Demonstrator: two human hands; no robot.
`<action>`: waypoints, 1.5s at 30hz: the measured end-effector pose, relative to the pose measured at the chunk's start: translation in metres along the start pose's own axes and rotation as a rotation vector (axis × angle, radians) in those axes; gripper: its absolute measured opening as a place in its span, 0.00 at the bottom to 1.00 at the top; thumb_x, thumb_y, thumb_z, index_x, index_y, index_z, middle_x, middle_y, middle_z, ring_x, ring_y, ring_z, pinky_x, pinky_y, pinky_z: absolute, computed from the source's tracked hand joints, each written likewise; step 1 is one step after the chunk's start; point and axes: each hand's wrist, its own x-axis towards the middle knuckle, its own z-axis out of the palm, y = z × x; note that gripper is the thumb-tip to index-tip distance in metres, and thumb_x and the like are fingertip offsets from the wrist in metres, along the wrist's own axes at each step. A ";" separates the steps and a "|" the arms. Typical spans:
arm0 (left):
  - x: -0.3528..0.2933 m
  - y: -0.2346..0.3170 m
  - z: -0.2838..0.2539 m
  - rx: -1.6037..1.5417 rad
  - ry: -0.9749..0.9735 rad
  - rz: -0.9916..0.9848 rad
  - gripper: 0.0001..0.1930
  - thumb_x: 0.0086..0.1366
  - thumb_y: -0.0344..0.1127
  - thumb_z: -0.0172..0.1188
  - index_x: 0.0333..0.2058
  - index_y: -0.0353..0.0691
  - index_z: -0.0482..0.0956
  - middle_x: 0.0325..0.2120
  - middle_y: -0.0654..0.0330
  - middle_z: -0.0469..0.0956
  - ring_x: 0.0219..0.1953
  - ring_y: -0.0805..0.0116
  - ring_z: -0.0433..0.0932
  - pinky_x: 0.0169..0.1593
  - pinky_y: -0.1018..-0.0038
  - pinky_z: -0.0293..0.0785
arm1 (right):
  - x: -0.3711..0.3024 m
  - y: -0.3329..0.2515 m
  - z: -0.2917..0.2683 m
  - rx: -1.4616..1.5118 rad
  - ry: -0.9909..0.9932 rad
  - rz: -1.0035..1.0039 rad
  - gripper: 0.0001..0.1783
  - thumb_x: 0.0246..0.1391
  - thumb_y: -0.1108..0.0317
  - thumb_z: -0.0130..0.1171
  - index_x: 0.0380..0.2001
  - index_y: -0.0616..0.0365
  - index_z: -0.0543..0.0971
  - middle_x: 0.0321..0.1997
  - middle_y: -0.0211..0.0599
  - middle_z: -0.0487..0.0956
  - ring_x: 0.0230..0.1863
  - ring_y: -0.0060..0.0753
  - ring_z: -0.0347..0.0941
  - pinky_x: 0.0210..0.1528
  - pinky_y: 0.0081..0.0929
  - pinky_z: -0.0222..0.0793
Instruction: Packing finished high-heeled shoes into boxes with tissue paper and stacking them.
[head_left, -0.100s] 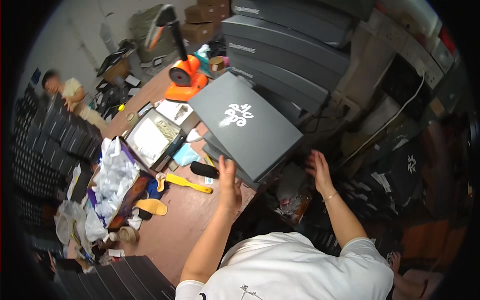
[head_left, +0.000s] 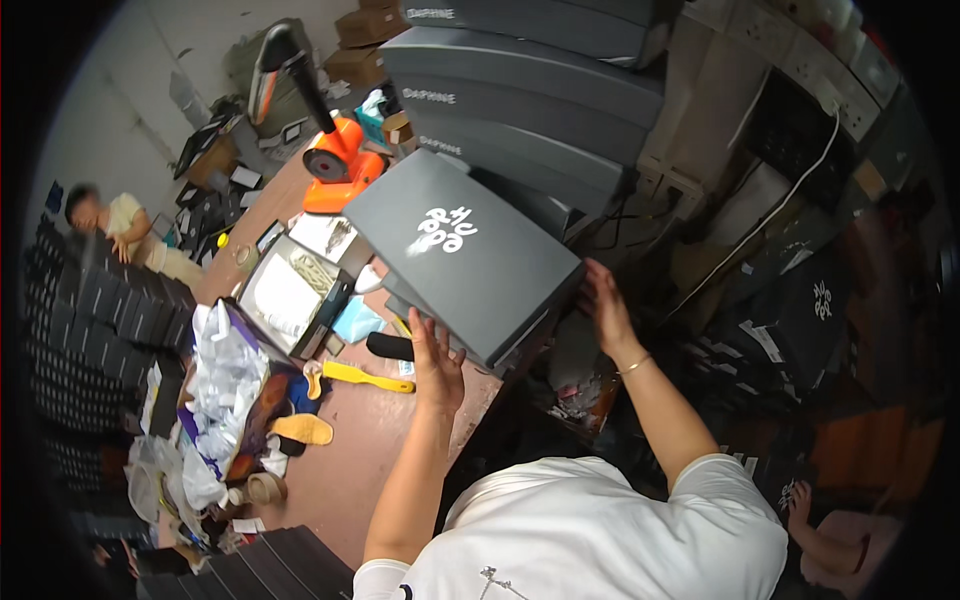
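A dark grey shoe box (head_left: 470, 270) with a white emblem on its lid sits at the table's right edge, apparently on top of another grey box. At its near left side is my left hand (head_left: 435, 370), fingers stretched upward and nothing gripped in it. My right hand (head_left: 606, 310) is open at the box's right corner, its fingertips at or very near the edge; contact is hard to make out. Beside my left hand lie a black rounded object (head_left: 389, 346) and a yellow-handled tool (head_left: 368, 377).
Grey shoe boxes (head_left: 520, 110) are stacked behind. An orange tape dispenser (head_left: 342, 170) stands on the pink table (head_left: 350, 460). An open box with white paper (head_left: 290, 290) and a carton of crumpled plastic (head_left: 225, 370) are at left. Another person (head_left: 130, 225) stands far left.
Both my hands have come closer to the box, the right one reaching its right corner. The whole view has shifted slightly, so the scene sits further left.
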 end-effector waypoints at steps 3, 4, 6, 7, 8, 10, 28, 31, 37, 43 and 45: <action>-0.007 -0.015 0.026 -0.128 -0.106 -0.066 0.43 0.64 0.67 0.44 0.67 0.47 0.45 0.67 0.63 0.49 0.68 0.65 0.48 0.67 0.67 0.45 | -0.010 0.007 0.020 -0.297 0.041 -0.039 0.34 0.63 0.42 0.38 0.61 0.58 0.61 0.64 0.51 0.62 0.66 0.48 0.54 0.66 0.47 0.46; 0.001 -0.026 0.015 -0.178 -0.185 -0.007 0.42 0.65 0.65 0.44 0.68 0.49 0.41 0.68 0.63 0.45 0.69 0.64 0.43 0.68 0.59 0.42 | -0.008 0.014 0.025 -0.297 0.002 -0.038 0.34 0.63 0.42 0.36 0.61 0.59 0.61 0.66 0.54 0.60 0.68 0.49 0.50 0.68 0.48 0.41; -0.011 -0.038 0.024 0.077 -0.027 0.081 0.41 0.65 0.62 0.45 0.68 0.53 0.37 0.69 0.63 0.40 0.71 0.63 0.37 0.67 0.51 0.38 | -0.002 0.051 0.032 -0.507 0.069 -0.135 0.34 0.64 0.43 0.35 0.60 0.59 0.62 0.64 0.55 0.63 0.69 0.49 0.47 0.69 0.47 0.34; -0.015 -0.041 0.027 0.141 -0.013 0.069 0.41 0.66 0.62 0.45 0.68 0.53 0.36 0.69 0.63 0.39 0.71 0.63 0.36 0.67 0.50 0.37 | -0.003 0.052 0.036 -0.536 0.077 -0.142 0.34 0.64 0.44 0.35 0.60 0.60 0.62 0.63 0.54 0.64 0.69 0.48 0.46 0.69 0.45 0.32; -0.017 -0.042 0.030 0.207 0.000 0.059 0.41 0.66 0.62 0.44 0.68 0.54 0.35 0.70 0.63 0.37 0.71 0.62 0.34 0.67 0.48 0.36 | -0.004 0.052 0.036 -0.568 0.088 -0.148 0.34 0.64 0.44 0.35 0.61 0.60 0.62 0.62 0.54 0.65 0.70 0.48 0.46 0.69 0.43 0.30; -0.019 -0.045 0.010 0.167 -0.031 0.064 0.41 0.66 0.62 0.44 0.68 0.55 0.36 0.70 0.63 0.37 0.71 0.62 0.35 0.67 0.48 0.35 | -0.005 0.053 0.031 -0.413 0.134 -0.105 0.35 0.64 0.43 0.37 0.61 0.62 0.61 0.62 0.48 0.65 0.66 0.42 0.55 0.66 0.36 0.46; 0.142 0.167 0.063 0.972 -0.174 0.809 0.27 0.72 0.46 0.41 0.62 0.33 0.60 0.61 0.51 0.61 0.64 0.62 0.58 0.66 0.69 0.49 | 0.105 -0.003 -0.044 -0.094 0.503 -0.425 0.31 0.64 0.50 0.45 0.59 0.66 0.65 0.60 0.47 0.69 0.61 0.39 0.65 0.62 0.29 0.58; 0.216 0.188 0.071 1.028 -0.350 0.503 0.34 0.69 0.57 0.41 0.66 0.42 0.50 0.65 0.53 0.55 0.66 0.61 0.54 0.66 0.63 0.47 | 0.117 -0.044 -0.023 -0.187 0.418 -0.486 0.33 0.63 0.52 0.48 0.61 0.67 0.62 0.63 0.51 0.66 0.66 0.41 0.59 0.66 0.30 0.50; 0.286 0.161 0.067 0.709 -0.673 0.295 0.40 0.65 0.67 0.39 0.67 0.46 0.45 0.65 0.59 0.53 0.64 0.61 0.57 0.64 0.58 0.55 | 0.104 -0.043 -0.016 -0.296 0.374 -0.482 0.33 0.59 0.58 0.57 0.60 0.67 0.61 0.61 0.54 0.66 0.64 0.44 0.60 0.65 0.33 0.53; 0.334 0.167 0.080 0.741 -0.670 0.351 0.34 0.66 0.61 0.42 0.59 0.39 0.63 0.57 0.56 0.66 0.58 0.57 0.65 0.60 0.59 0.61 | 0.102 -0.047 -0.023 -0.120 0.219 -0.412 0.29 0.61 0.62 0.53 0.61 0.63 0.61 0.59 0.47 0.68 0.62 0.37 0.61 0.63 0.29 0.55; 0.351 0.164 0.087 0.752 -0.772 0.291 0.32 0.67 0.59 0.42 0.60 0.40 0.62 0.58 0.56 0.65 0.58 0.57 0.65 0.60 0.58 0.62 | 0.104 -0.046 -0.024 -0.103 0.182 -0.377 0.29 0.61 0.59 0.52 0.61 0.61 0.61 0.61 0.50 0.66 0.64 0.42 0.61 0.63 0.32 0.55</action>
